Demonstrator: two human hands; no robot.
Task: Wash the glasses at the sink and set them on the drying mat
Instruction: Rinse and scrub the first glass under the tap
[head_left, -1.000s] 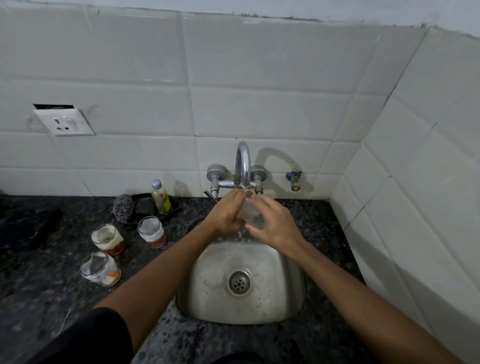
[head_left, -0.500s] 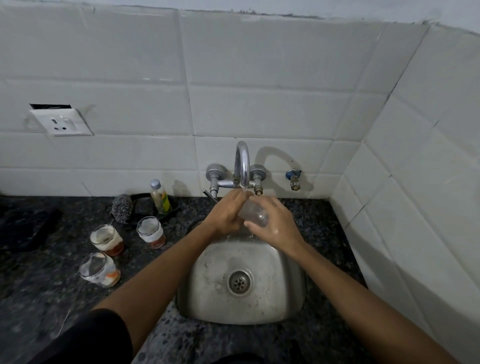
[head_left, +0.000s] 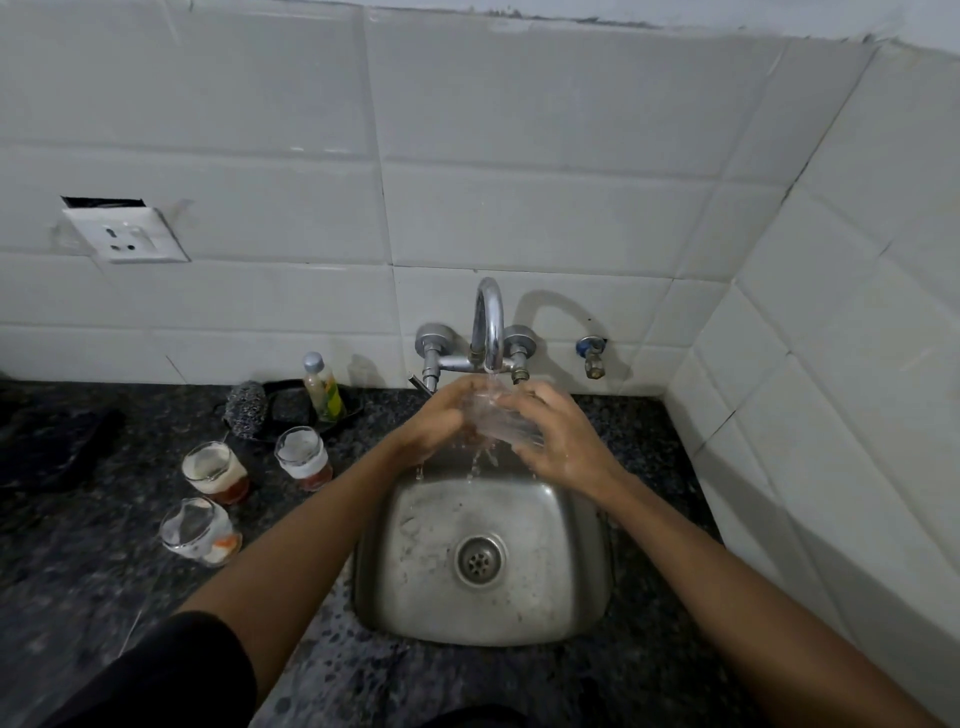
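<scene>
A clear glass (head_left: 501, 423) is held between both hands over the back of the steel sink (head_left: 582, 597), under the curved tap (head_left: 488, 325). Water runs from the spout onto the glass and drips into the basin. My left hand (head_left: 436, 421) grips its left side. My right hand (head_left: 563, 441) wraps around it from the right. Three more glasses stand on the counter at the left: one (head_left: 214, 472) and another (head_left: 304, 457) with reddish bottoms, and a third (head_left: 199, 530) nearest me.
A small soap bottle (head_left: 323, 387), a steel scrubber (head_left: 247, 410) and a black dish (head_left: 291, 408) sit behind the glasses. A dark cloth or mat (head_left: 49, 447) lies at far left. A small valve (head_left: 592, 356) and tiled walls close the back and right.
Water now flows over the glass and splashes down. The glass has turned a little between my hands, which stay under the spout.
</scene>
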